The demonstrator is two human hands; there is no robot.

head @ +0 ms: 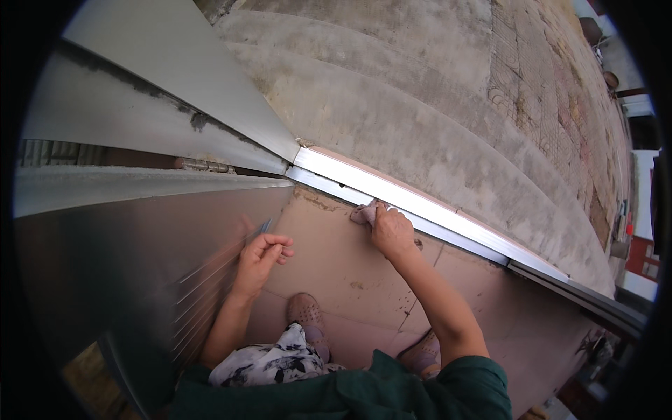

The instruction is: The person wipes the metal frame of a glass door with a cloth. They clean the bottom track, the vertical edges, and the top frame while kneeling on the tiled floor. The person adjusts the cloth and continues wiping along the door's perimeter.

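Note:
A crumpled greyish-pink cloth (365, 213) is pinched in the fingers of my right hand (394, 231). It touches the inner edge of the shiny metal door threshold (362, 181), which runs diagonally from the door frame down to the right. My left hand (264, 260) hovers beside the metal door panel (157, 241), its fingers loosely curled with nothing seen in them. Just behind its knuckles shows a small blue-grey strip (266, 226); whether it is a door part or a reflection is unclear. Between my hands lies the pinkish tiled floor (325, 247), marked with dirt.
Left of the threshold rise the metal door frame (199, 73) and a hinge (205, 166). Beyond the threshold are curved concrete steps (367, 89) and patterned paving (541, 100). My shoes (304, 310) stand on the tiles. A dark track (577, 294) continues the threshold at right.

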